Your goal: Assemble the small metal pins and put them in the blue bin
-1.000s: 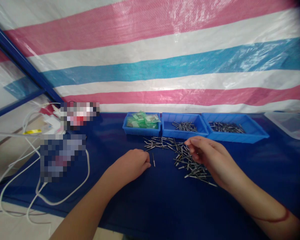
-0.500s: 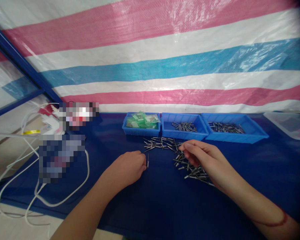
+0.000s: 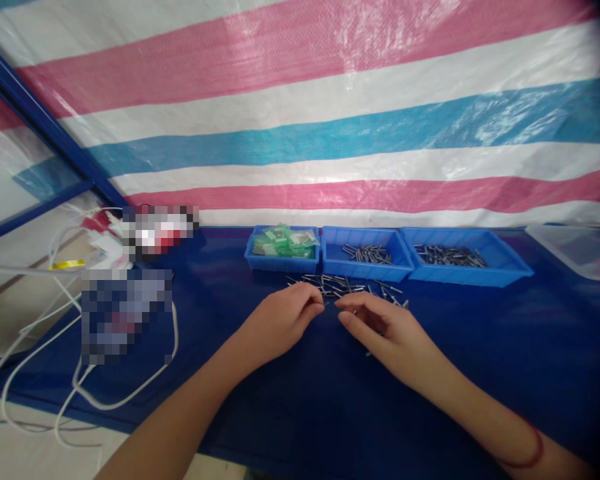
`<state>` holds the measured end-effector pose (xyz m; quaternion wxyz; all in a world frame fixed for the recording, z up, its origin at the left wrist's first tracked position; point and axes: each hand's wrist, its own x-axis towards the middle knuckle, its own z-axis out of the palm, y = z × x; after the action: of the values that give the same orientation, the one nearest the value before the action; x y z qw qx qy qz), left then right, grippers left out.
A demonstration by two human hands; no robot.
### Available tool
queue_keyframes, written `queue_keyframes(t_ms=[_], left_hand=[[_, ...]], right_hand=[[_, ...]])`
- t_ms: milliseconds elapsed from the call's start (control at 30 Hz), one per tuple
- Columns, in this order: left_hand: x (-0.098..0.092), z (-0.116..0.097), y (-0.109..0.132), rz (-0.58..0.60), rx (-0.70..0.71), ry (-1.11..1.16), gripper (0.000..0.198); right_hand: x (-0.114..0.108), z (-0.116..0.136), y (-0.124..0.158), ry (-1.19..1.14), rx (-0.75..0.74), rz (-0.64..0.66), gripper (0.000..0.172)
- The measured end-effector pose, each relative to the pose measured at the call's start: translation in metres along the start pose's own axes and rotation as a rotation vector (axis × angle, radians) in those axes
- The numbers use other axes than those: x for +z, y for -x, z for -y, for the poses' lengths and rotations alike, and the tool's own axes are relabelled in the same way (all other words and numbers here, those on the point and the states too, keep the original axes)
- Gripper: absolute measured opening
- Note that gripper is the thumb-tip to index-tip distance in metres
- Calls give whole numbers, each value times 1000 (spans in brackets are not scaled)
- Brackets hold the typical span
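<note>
My left hand [image 3: 283, 323] rests on the blue table cover [image 3: 305, 400] with its fingers curled into a pinch at the near edge of a scatter of small metal pins [image 3: 340, 287]. What it pinches is hidden by the fingers. Just to its right, my right hand [image 3: 380, 327] lies over the pins, its fingers held together and bent toward the thumb. The fingertips of both hands are almost touching. A red band circles my right wrist [image 3: 527, 453].
Three blue trays stand at the back: one with green packets [image 3: 283, 241], two with metal pins [image 3: 370, 253] [image 3: 450, 255]. A clear plastic tray [image 3: 575, 248] is at the far right. White cables [image 3: 130, 393] loop at the left. A striped tarp [image 3: 330, 133] hangs behind.
My left hand lifted a single pin off the cover and moved up and right. My right hand slid left across the pin pile until the fingertips nearly met.
</note>
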<state>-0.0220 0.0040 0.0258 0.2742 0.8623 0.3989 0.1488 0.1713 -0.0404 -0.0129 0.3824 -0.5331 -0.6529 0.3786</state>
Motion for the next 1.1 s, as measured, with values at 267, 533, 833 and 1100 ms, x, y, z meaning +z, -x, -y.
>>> queue_keyframes(t_ms=[267,533,833,1100], left_hand=[[24,-7,-4,-16,-105,887,32],[28,-7,-5,52,-89,872,40],[34,-5,-4,66,-69,811,27],[33,-7,-4,-54,-110,738,25]], right_hand=[[-3,8,2,-228,8,-34,22],[-10,14,1,-242,-2,-137,18],[-7,12,1,-232,-66,-132,14],[-10,12,3,-117,-134,-126,13]])
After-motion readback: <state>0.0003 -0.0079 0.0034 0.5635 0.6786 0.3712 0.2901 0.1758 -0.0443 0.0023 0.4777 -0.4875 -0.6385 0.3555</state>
